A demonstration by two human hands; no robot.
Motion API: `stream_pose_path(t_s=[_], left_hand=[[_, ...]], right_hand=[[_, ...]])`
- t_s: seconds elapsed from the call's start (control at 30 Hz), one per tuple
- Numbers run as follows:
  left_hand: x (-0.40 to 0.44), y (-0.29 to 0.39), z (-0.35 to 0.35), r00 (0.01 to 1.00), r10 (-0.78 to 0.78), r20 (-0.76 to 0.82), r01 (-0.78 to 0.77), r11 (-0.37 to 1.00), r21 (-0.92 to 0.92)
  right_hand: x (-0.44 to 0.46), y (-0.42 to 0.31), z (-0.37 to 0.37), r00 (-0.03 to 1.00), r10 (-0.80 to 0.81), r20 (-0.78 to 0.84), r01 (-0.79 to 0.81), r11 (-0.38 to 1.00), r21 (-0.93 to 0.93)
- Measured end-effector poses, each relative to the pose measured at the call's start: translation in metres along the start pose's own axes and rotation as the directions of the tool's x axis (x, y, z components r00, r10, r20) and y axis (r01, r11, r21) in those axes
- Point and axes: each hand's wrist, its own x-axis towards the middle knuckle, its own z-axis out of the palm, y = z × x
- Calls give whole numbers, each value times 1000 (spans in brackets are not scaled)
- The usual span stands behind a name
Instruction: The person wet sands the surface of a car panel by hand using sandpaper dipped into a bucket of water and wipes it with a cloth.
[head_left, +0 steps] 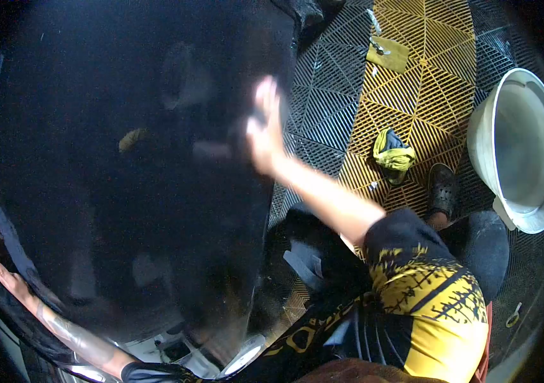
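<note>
A large dark, glossy panel (pixel 157 191) fills the left and middle of the view. My right hand (pixel 267 131) is over its right edge, blurred by motion, with something dark and small between thumb and fingers that I cannot make out. At the far lower left, my left hand (pixel 4 268) rests against the panel's curved edge, its fingers stretched out and holding nothing. A small tan patch (pixel 132 140) shows on the panel's surface, and pale reflections lie around it.
A pale basin (pixel 524 150) stands at the right. On the yellow and grey grid floor (pixel 431 96) lie a crumpled yellow-green cloth (pixel 393 153), a flat yellowish piece (pixel 388 55) and white scraps. My shoe (pixel 442 189) is beside the cloth. A small ring-like object (pixel 514 315) lies lower right.
</note>
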Motion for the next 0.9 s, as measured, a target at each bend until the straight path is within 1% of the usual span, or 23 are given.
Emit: stream_pose_path(t_s=[0.03, 0.07, 0.1, 0.17, 0.2, 0.27, 0.3, 0.37, 0.4, 0.43, 0.47, 0.5, 0.57, 0.6, 0.63, 0.67, 0.7, 0.77, 0.8, 0.83, 0.87, 0.9], left_hand=[[0, 5, 1, 999, -31, -12, 31, 1000, -5], [1, 9, 1, 998, -60, -25, 60, 998, -5], [2, 7, 1, 998, -58, -26, 58, 998, 2], [2, 4, 0, 999, -15, -30, 15, 1000, 12], [2, 5, 1, 1000, -17, -23, 17, 1000, 11], [2, 8, 0, 999, -33, -27, 34, 999, 16], [2, 11, -1, 999, -35, -25, 36, 999, 22], [1, 16, 2, 999, -35, -22, 35, 999, -11], [1, 23, 3, 997, -73, -35, 73, 997, -11], [0, 20, 3, 996, -77, -39, 77, 997, -14], [-1, 14, 2, 996, -71, -47, 71, 997, -10], [1, 14, 2, 997, -64, -52, 64, 998, -5], [2, 16, 3, 996, -74, -46, 73, 997, -22], [2, 18, 4, 995, -93, -39, 91, 995, -46], [2, 14, 4, 994, -98, -38, 96, 994, -44], [3, 6, 2, 999, -28, -30, 28, 1000, 8], [5, 5, 0, 999, 41, -17, -40, 997, 63], [5, 7, 2, 997, 60, -39, -58, 998, 38], [5, 11, 4, 998, 18, -52, -17, 1000, 16], [4, 14, 4, 998, -21, -57, 21, 1000, -5], [4, 9, 3, 999, -5, -51, 5, 1000, -2], [6, 10, 4, 998, -4, -59, 5, 1000, 8]], right_hand=[[-48, -10, 0, 988, 11, 156, 3, 996, -88], [-84, -14, 1, 970, -3, 243, 10, 1000, -29], [-91, -10, -1, 965, -2, 264, 1, 1000, 6], [-36, -2, -1, 990, -80, 114, 93, 990, -109], [7, 8, -8, 998, -53, 40, 58, 987, -148], [89, 26, -20, 981, -103, -164, 94, 994, -64], [105, 30, -20, 979, -121, -163, 101, 987, -127], [63, 14, -8, 987, -82, -137, 69, 992, -102], [20, -12, -1, 999, 40, -28, -40, 999, -11], [-23, -23, 2, 990, 12, 142, 30, 957, -290], [-60, -31, 8, 956, 62, 286, 34, 947, -319], [-66, -36, 3, 954, 39, 296, -23, 998, -57], [-19, -25, 0, 989, -32, 146, 52, 989, -136], [26, -14, 2, 1000, -12, 5, 12, 1000, -21], [67, -2, -8, 993, -30, -112, 37, 997, 62], [102, 8, -14, 983, -8, -181, 24, 996, 89], [128, 7, -20, 980, -48, -194, 64, 995, 79], [91, -4, -12, 984, -35, -172, 56, 992, 114], [48, -14, 0, 990, -47, -136, 52, 998, 31], [-2, -27, 11, 999, 31, 11, -33, 990, 139], [-47, -35, 6, 966, -4, 257, 49, 984, -169], [-68, -47, 2, 947, -86, 308, 101, 994, -34]])
